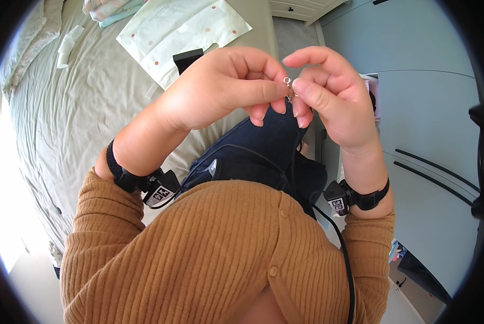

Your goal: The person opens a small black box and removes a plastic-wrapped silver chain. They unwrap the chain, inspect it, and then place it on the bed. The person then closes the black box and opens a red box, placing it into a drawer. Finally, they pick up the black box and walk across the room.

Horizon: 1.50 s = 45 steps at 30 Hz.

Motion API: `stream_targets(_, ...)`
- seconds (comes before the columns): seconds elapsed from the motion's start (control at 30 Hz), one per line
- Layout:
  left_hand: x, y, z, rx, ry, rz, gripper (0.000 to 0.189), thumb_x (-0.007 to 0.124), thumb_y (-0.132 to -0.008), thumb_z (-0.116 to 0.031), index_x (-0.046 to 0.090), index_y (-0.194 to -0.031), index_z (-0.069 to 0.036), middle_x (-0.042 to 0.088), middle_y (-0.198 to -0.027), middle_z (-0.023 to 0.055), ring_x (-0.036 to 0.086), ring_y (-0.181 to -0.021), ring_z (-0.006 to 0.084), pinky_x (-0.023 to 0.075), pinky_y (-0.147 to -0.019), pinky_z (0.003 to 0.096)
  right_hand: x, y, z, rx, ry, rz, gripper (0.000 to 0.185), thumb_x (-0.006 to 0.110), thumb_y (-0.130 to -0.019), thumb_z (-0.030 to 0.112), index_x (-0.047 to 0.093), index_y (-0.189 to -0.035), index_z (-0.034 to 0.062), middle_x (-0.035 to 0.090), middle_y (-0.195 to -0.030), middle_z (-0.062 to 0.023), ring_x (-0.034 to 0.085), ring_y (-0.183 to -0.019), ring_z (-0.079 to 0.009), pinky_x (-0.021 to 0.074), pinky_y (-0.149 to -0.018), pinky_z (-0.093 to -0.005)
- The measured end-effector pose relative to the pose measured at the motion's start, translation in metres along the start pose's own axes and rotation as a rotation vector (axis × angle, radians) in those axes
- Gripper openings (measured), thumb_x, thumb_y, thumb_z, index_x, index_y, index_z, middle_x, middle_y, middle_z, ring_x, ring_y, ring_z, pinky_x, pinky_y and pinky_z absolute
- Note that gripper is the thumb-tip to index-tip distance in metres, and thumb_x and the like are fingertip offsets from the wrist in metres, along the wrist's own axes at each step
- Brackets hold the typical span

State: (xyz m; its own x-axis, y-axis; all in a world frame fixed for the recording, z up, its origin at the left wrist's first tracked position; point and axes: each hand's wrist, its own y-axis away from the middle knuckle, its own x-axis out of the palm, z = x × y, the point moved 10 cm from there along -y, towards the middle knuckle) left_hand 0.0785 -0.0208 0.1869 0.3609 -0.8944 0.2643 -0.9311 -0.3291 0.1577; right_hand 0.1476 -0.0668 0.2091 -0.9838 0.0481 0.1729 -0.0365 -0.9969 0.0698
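A small silvery piece of jewellery with a round ring clasp (287, 81) is held up between my two hands, above my lap. My left hand (233, 87) pinches it between thumb and forefinger, the other fingers curled below. From the other side my right hand (331, 91) meets it, thumb tip right beside the clasp and forefinger raised apart; whether the right fingertips grip part of it cannot be told. Behind the left hand, a black object (188, 60) stands partly hidden, next to a white dotted plastic bag (177, 36) on the bed.
The bed (92, 101) lies to the left, with folded cloths (112, 10) and a rolled white item (69, 46) on it. Grey-blue cabinet fronts (424, 109) with black handles stand at the right. A black cable (343, 247) runs down by my right arm.
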Motion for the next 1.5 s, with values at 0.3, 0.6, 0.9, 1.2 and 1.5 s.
stream_targets(0.3, 0.003, 0.002, 0.001, -0.049, 0.018, 0.061, 0.016, 0.057, -0.083, -0.015, 0.059, -0.086, 0.000, 0.061, -0.075, 0.0040, 0.055, -0.059, 0.0077, 0.0463, -0.056, 0.0198, 0.013, 0.002, 0.004, -0.112, 0.175, 0.111, 0.017, 0.049, -0.088, 0.004, 0.054, -0.105, 0.0031, 0.057, -0.074, -0.0026, 0.051, -0.060, -0.0054, 0.0427, -0.053, -0.0180)
stream_targets(0.6, 0.006, 0.003, 0.001, -0.052, 0.068, 0.098, 0.013, 0.057, -0.083, -0.013, 0.058, -0.085, -0.001, 0.060, -0.074, 0.0028, 0.054, -0.059, 0.0071, 0.0458, -0.056, 0.0192, 0.011, 0.003, 0.003, -0.127, 0.133, 0.080, 0.009, 0.049, -0.089, 0.004, 0.050, -0.098, 0.0048, 0.058, -0.075, -0.0024, 0.052, -0.061, -0.0054, 0.0428, -0.053, -0.0177)
stream_targets(0.9, 0.006, 0.003, 0.001, -0.041, 0.104, 0.106, 0.011, 0.057, -0.083, -0.013, 0.058, -0.084, -0.002, 0.059, -0.075, 0.0018, 0.054, -0.059, 0.0061, 0.0459, -0.054, 0.0188, 0.011, 0.003, 0.005, -0.138, 0.081, 0.060, 0.006, 0.052, -0.088, 0.005, 0.049, -0.094, 0.0040, 0.059, -0.075, -0.0027, 0.051, -0.059, -0.0050, 0.0423, -0.052, -0.0172)
stream_targets(1.2, 0.008, 0.004, -0.002, -0.047, 0.166, 0.130, 0.014, 0.057, -0.083, -0.015, 0.059, -0.084, -0.001, 0.059, -0.075, 0.0027, 0.054, -0.059, 0.0065, 0.0473, -0.054, 0.0198, 0.008, 0.005, 0.007, -0.099, 0.106, -0.002, 0.006, 0.055, -0.087, 0.006, 0.050, -0.089, 0.0040, 0.059, -0.071, -0.0021, 0.051, -0.057, -0.0047, 0.0420, -0.050, -0.0171)
stream_targets(1.5, 0.006, 0.000, -0.001, -0.057, 0.171, 0.069, 0.009, 0.051, -0.085, -0.005, 0.056, -0.085, 0.003, 0.058, -0.072, 0.0075, 0.055, -0.054, 0.0082, 0.0479, -0.045, 0.0175, 0.005, 0.004, 0.004, -0.055, 0.059, -0.027, 0.005, 0.054, -0.087, 0.007, 0.051, -0.086, 0.0040, 0.058, -0.069, -0.0016, 0.052, -0.057, -0.0047, 0.0425, -0.049, -0.0170)
